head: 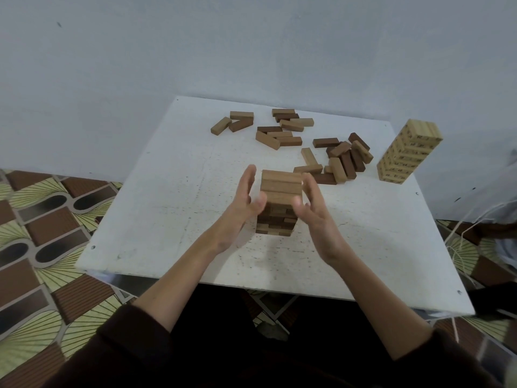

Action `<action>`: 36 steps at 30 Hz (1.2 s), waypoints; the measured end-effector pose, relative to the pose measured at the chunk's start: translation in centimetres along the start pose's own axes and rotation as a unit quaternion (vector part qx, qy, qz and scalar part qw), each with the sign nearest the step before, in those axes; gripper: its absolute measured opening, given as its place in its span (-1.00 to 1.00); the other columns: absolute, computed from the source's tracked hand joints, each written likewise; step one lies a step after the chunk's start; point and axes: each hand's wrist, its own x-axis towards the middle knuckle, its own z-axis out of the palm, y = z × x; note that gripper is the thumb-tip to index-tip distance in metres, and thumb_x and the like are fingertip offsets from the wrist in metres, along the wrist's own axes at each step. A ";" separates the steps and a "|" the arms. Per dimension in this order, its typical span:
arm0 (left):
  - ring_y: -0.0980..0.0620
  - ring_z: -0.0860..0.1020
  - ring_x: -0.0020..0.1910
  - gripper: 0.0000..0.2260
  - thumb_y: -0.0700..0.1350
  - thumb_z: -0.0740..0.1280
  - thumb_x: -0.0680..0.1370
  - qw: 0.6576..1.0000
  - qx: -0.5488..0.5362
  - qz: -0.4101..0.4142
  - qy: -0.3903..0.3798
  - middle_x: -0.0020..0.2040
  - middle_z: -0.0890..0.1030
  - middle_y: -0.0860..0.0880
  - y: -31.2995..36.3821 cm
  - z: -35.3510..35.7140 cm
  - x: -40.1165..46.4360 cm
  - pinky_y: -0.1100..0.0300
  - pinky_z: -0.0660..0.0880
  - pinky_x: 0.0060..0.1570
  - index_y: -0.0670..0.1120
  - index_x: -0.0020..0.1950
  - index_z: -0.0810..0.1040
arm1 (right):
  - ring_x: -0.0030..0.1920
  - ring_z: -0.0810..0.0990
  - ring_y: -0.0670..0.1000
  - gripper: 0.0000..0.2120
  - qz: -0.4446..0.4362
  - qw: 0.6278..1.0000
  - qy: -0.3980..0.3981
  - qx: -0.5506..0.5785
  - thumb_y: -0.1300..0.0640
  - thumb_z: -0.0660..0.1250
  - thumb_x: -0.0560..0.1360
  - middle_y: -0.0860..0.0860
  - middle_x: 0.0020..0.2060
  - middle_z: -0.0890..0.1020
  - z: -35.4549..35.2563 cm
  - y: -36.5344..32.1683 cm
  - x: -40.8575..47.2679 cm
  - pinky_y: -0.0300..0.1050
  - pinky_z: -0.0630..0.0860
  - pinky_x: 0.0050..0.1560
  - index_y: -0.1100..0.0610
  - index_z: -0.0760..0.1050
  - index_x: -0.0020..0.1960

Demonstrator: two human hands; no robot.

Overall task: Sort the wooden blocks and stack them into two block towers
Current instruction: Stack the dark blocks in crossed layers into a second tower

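Head view, table [173,219] centre: brown tower [279,200] between both hands. Left hand [243,200] at 9 o'clock, right hand [313,203] at 3; fingers straight, spread, flanking sides, likely squaring layers. Contact with wood unclear, motion blur at fingertips. Loose blocks [293,141] scattered 12 to 2 o'clock, not yet stacked. Pale tower [408,152] at 2, near edge, apart from the rest. Lower layers of brown tower partly hidden by palms.

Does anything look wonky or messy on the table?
Yes. The near tower between the hands has uneven lower layers, with block ends poking out. Loose blocks lie scattered behind it. The pale tower at the right looks neat.
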 end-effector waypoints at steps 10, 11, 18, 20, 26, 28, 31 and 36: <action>0.12 0.25 0.43 0.03 0.07 0.54 0.24 0.983 0.172 0.033 -0.058 0.40 0.28 0.05 1.8 -2.2 2.2 0.05 0.14 0.49 0.13 0.49 -0.09 | 0.34 0.30 -0.25 -0.02 -0.040 0.989 -0.058 -0.131 -0.01 0.53 0.22 -0.13 0.36 0.33 -3.0 -1.3 2.1 -0.43 0.17 0.29 -0.12 0.01 0.46; 0.11 0.27 0.42 0.01 0.04 0.53 0.25 0.983 0.175 0.031 -0.054 0.37 0.30 0.05 1.9 -2.2 2.3 0.04 0.15 0.48 0.13 0.49 -0.08 | 0.30 0.31 -0.30 -0.03 -0.039 0.989 -0.061 -0.130 0.00 0.54 0.23 -0.13 0.34 0.34 -3.2 -1.3 2.2 -0.55 0.19 0.20 -0.14 0.01 0.45; 0.08 0.32 0.38 -0.08 -0.02 0.52 0.26 0.985 0.167 0.035 -0.036 0.30 0.37 0.03 1.8 -2.1 2.5 0.02 0.21 0.46 0.13 0.44 0.00 | 0.24 0.32 -0.34 -0.09 -0.042 0.987 -0.061 -0.143 0.14 0.53 0.33 -0.17 0.23 0.39 -3.5 -1.3 2.6 -0.66 0.21 0.06 -0.10 0.04 0.48; 0.09 0.33 0.37 -0.08 -0.03 0.52 0.26 0.985 0.167 0.035 -0.032 0.28 0.38 0.05 1.8 -2.1 2.5 0.02 0.22 0.46 0.12 0.44 0.01 | 0.21 0.32 -0.39 -0.10 -0.040 0.986 -0.062 -0.148 0.14 0.53 0.34 -0.24 0.19 0.39 -3.5 -1.3 2.6 -0.66 0.20 0.07 -0.08 0.04 0.49; 0.10 0.34 0.37 -0.05 -0.04 0.53 0.26 0.986 0.161 0.028 -0.029 0.28 0.40 0.05 1.5 -2.1 2.5 0.02 0.23 0.45 0.07 0.47 0.01 | 0.17 0.31 -0.47 -0.07 -0.037 0.985 -0.064 -0.157 0.17 0.54 0.33 -0.31 0.15 0.37 -3.6 -1.3 2.5 -0.68 0.20 0.03 -0.05 0.04 0.49; 0.11 0.34 0.36 -0.05 -0.04 0.54 0.26 0.986 0.161 0.027 -0.030 0.29 0.39 0.04 1.5 -2.1 2.5 0.03 0.24 0.45 0.08 0.47 0.01 | 0.17 0.31 -0.46 -0.06 -0.035 0.985 -0.065 -0.157 0.18 0.55 0.32 -0.30 0.16 0.38 -3.6 -1.2 2.6 -0.68 0.20 0.04 -0.04 0.04 0.50; 0.11 0.34 0.36 -0.05 -0.05 0.54 0.26 0.986 0.162 0.024 -0.024 0.27 0.39 0.06 1.3 -2.0 2.5 0.05 0.24 0.45 0.09 0.47 0.00 | 0.19 0.33 -0.39 -0.06 -0.035 0.985 -0.065 -0.153 0.19 0.54 0.32 -0.21 0.18 0.39 -3.5 -1.2 2.6 -0.68 0.22 0.01 -0.02 0.04 0.50; 0.13 0.35 0.34 -0.06 -0.23 0.56 0.33 0.988 0.155 0.017 -0.018 0.23 0.40 0.12 1.2 -2.0 2.5 0.05 0.24 0.45 0.05 0.49 0.01 | 0.22 0.36 -0.21 -0.07 -0.028 0.988 -0.056 -0.139 0.24 0.54 0.32 -0.06 0.23 0.39 -3.2 -1.2 2.7 -0.68 0.24 -0.02 -0.02 0.05 0.50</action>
